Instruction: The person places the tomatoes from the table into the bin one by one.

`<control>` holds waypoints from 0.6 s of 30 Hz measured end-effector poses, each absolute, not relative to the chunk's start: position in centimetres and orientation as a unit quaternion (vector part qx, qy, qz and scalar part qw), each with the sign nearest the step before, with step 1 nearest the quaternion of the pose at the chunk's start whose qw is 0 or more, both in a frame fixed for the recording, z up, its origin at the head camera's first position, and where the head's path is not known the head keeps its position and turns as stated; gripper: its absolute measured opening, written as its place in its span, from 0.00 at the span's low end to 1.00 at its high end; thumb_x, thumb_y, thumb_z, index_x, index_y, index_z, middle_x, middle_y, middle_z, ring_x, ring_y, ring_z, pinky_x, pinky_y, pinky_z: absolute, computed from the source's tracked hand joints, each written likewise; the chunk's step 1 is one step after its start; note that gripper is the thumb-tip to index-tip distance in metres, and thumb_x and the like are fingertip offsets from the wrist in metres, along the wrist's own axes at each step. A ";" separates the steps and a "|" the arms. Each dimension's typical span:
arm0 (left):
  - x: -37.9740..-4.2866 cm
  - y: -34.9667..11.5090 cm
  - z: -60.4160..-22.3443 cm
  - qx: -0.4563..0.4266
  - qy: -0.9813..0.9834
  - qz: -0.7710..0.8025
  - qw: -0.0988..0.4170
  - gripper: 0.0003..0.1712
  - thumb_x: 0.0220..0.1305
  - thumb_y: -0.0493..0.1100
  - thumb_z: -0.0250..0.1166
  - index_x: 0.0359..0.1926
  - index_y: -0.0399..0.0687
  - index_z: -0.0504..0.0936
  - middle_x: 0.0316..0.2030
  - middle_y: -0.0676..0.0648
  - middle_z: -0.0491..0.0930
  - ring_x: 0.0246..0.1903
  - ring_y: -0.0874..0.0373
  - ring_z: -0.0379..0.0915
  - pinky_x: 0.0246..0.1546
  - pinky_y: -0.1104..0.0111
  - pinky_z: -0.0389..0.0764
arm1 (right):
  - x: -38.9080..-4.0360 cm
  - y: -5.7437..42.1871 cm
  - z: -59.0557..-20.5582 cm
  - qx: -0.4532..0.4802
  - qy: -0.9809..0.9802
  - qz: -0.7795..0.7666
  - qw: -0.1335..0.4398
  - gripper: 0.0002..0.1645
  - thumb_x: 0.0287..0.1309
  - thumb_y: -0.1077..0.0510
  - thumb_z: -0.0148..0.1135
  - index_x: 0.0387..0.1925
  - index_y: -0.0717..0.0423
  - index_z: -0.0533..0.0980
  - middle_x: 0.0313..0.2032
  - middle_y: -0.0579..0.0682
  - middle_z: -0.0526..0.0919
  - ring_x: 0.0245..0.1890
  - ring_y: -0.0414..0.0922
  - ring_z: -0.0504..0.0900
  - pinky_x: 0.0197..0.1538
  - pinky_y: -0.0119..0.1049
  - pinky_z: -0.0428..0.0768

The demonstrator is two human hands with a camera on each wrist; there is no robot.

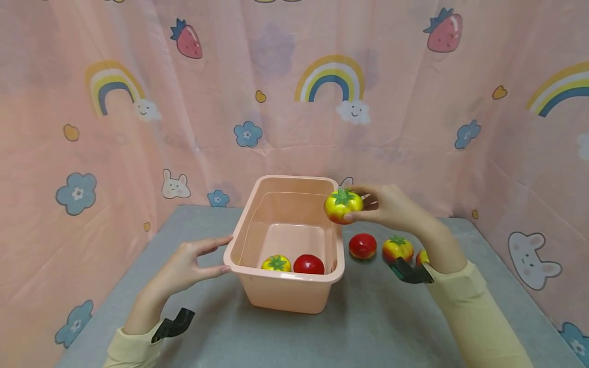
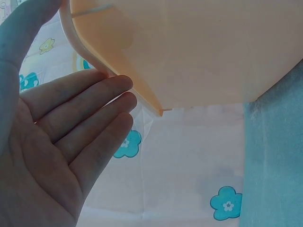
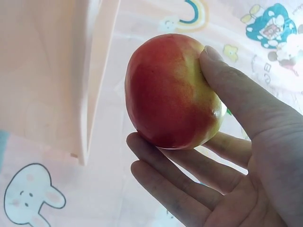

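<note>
My right hand (image 1: 386, 207) pinches a yellow-and-red toy tomato (image 1: 343, 206) with a green leafy top between thumb and fingers, just above the right rim of a pink plastic basin (image 1: 287, 292). In the right wrist view, the tomato's red underside (image 3: 165, 94) faces the camera. At the basin's left rim, my left hand (image 1: 186, 266) touches the edge with fairly straight fingers; the left wrist view shows the fingertips (image 2: 124, 84) against that rim. Inside the basin lie another yellow tomato (image 1: 276, 263) with a green top and a red round fruit (image 1: 309, 265).
To the right of the basin, a red round fruit (image 1: 362, 246) and a yellow-red tomato (image 1: 398, 249) sit on the grey tabletop (image 1: 368, 327). A further yellow-red one (image 1: 422, 256) is partly hidden behind the right wrist. A pink patterned curtain (image 1: 207, 102) hangs around the table.
</note>
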State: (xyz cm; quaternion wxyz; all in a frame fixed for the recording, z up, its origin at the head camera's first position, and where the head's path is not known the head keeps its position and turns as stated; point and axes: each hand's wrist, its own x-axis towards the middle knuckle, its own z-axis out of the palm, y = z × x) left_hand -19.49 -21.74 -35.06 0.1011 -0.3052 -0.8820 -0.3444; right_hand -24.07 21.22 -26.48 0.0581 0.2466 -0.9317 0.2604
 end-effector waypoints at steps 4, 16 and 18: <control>-19.5 -21.7 -35.1 -0.302 -0.883 -0.344 0.104 0.32 0.52 0.50 0.72 0.59 0.48 0.77 0.56 0.50 0.78 0.54 0.48 0.77 0.55 0.56 0.78 | -24.3 20.6 -26.1 0.253 -0.931 0.257 0.055 0.39 0.46 0.39 0.71 0.59 0.50 0.73 0.49 0.51 0.81 0.41 0.47 0.83 0.44 0.40 0.86; -19.5 -21.7 -35.0 -0.300 -0.882 -0.351 0.092 0.31 0.54 0.49 0.72 0.59 0.47 0.77 0.56 0.49 0.78 0.54 0.47 0.76 0.55 0.54 0.78 | -25.3 18.7 -25.4 0.282 -0.923 0.258 0.050 0.39 0.47 0.42 0.72 0.60 0.51 0.72 0.51 0.51 0.81 0.44 0.48 0.83 0.45 0.41 0.86; -19.5 -21.7 -35.0 -0.300 -0.883 -0.350 0.093 0.31 0.54 0.49 0.72 0.59 0.47 0.77 0.56 0.49 0.78 0.54 0.47 0.76 0.55 0.54 0.78 | -25.4 18.4 -25.3 0.287 -0.921 0.257 0.052 0.38 0.47 0.43 0.72 0.59 0.52 0.72 0.51 0.52 0.81 0.44 0.48 0.83 0.45 0.41 0.86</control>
